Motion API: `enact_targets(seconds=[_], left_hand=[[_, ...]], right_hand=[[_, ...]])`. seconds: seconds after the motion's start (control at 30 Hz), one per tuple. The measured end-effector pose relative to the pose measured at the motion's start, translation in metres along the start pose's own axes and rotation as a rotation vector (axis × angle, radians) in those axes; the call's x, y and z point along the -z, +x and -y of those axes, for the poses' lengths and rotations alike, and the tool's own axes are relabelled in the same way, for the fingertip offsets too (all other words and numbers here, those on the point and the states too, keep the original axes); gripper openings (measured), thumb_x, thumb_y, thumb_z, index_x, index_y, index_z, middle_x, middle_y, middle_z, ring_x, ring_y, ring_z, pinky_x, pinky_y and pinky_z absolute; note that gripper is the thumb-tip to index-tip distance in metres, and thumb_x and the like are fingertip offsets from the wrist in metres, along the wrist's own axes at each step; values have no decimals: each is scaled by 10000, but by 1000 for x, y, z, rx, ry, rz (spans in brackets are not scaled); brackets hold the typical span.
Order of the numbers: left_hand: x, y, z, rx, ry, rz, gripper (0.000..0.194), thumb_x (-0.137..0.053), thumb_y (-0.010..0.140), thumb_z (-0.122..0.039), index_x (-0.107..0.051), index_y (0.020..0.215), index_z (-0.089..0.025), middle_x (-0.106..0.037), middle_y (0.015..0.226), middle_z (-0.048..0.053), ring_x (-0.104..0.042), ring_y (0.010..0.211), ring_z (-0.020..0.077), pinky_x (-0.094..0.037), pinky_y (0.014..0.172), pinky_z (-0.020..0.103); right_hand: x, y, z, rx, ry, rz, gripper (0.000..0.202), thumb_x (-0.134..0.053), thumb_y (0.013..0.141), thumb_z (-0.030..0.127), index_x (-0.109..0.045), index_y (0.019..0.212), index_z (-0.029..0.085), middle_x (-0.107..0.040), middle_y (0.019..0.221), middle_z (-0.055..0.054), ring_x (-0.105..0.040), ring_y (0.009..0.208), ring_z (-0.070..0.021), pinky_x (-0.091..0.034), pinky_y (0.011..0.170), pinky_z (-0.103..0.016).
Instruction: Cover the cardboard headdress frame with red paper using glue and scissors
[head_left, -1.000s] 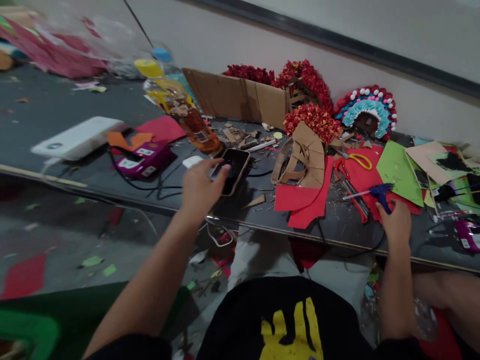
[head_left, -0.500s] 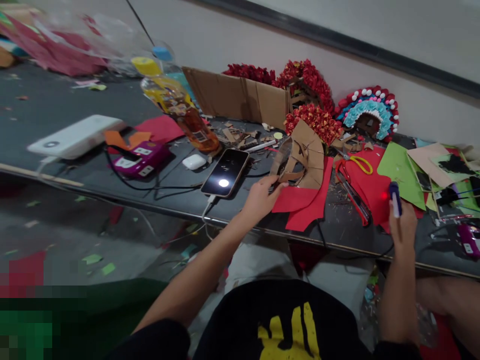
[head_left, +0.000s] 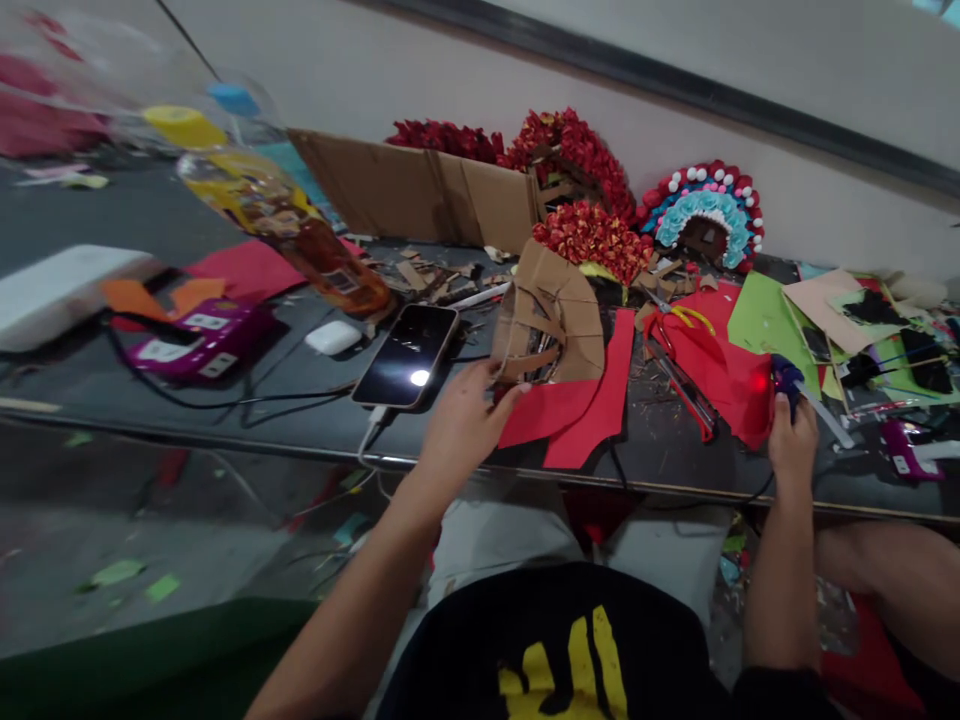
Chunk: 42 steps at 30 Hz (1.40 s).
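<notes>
My left hand (head_left: 466, 410) grips the lower left corner of a brown cardboard piece (head_left: 581, 310), its thumb over red paper (head_left: 536, 412) at the cardboard's lower edge. The cardboard is curved, with strips bent across its opening. In my right hand (head_left: 793, 435) is a blue hot glue gun (head_left: 786, 378) with a lit red light and a pale glue stick (head_left: 829, 418) sticking out to the right. Between my hands lie a red utility knife (head_left: 682, 385) and scissors with yellow and red handles (head_left: 690, 318). More red paper (head_left: 739, 385) lies beside the glue gun.
A charging phone (head_left: 405, 355), an earbud case (head_left: 333, 338), a purple power strip (head_left: 202, 340) and a tilted drink bottle (head_left: 300, 235) are on the left. Behind stand a cardboard sheet (head_left: 420, 190) and flowered arches (head_left: 596, 240). Green paper (head_left: 772, 320) lies on the right.
The view has swung right, so the table things appear farther left. The glue gun has turned in my right hand, showing its glue stick. My left hand stays at the cardboard.
</notes>
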<state>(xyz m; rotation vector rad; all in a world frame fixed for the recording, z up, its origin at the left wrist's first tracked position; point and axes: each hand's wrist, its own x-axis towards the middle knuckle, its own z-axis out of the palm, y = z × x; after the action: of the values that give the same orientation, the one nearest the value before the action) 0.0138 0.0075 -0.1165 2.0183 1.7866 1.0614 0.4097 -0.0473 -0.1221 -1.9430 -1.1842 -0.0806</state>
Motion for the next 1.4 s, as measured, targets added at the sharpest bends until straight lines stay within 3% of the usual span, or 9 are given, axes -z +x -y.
enact_targets(seconds=[0.1,0.17,0.27,0.37,0.57,0.7,0.97,1.17,1.4], left_hand=[[8,-15,-29,22,6,-317,494,-572,806,-426,-484,1202,-145,-530,1210,179,-474,1173,308,-451,906,452],[2,-19,-59,-82,-72,-354,370,-530,851,-332,-488,1196,-206,-567,1156,117,-522,1113,254,-466,893,415],[-33,-4,-106,-461,-70,-11,302,-461,881,-213,-531,1175,-214,-618,1128,78,-538,1113,210,-429,959,369],[-83,25,-139,-754,111,224,463,-424,856,-96,-440,1317,-125,-448,1394,148,-368,1312,253,-343,1033,396],[-132,56,-152,-1102,183,364,322,-394,904,-127,-585,1159,-172,-591,1258,87,-490,1193,208,-311,1025,374],[-130,52,-148,-1068,198,369,262,-409,903,-139,-633,1038,-144,-674,1041,102,-587,986,210,-405,861,353],[-130,40,-155,-932,244,477,219,-439,871,-115,-646,943,-112,-675,875,116,-630,811,218,-404,589,306],[-129,46,-171,-700,149,366,289,-414,890,-147,-609,1104,-141,-690,979,119,-653,857,221,-447,632,304],[-144,22,-184,-705,182,644,215,-465,837,-108,-680,823,-103,-702,774,152,-685,775,257,-490,695,358]], right_hand=[[-1,-11,-3,-17,22,20,578,-357,844,576,-629,1037,103,-619,1036,-178,-537,1051,-284,-380,939,-453],[-1,-17,-3,-13,51,30,560,-365,847,565,-625,1037,107,-620,1036,-173,-542,1037,-275,-391,927,-444],[-2,-22,-5,-29,118,31,547,-383,837,572,-629,999,111,-633,990,-153,-560,981,-264,-416,887,-428],[-1,-23,-8,-107,220,55,536,-429,811,580,-632,981,114,-655,931,-124,-581,933,-253,-428,865,-415],[5,-27,-15,-210,433,55,524,-499,781,586,-614,1018,132,-663,881,-74,-594,863,-201,-450,803,-346],[11,-24,-15,-279,561,38,447,-512,778,588,-590,805,149,-509,552,42,-473,517,-111,-400,537,-253],[24,-9,-2,-318,941,-50,433,-506,742,614,-457,617,203,-420,542,48,-446,476,-102,-416,478,-259],[47,18,6,-204,786,-21,467,-340,805,644,-509,705,220,-468,577,11,-507,520,-145,-488,535,-318],[57,24,19,-255,793,-77,513,-317,832,595,-574,1009,188,-557,661,-16,-551,573,-162,-493,610,-331]])
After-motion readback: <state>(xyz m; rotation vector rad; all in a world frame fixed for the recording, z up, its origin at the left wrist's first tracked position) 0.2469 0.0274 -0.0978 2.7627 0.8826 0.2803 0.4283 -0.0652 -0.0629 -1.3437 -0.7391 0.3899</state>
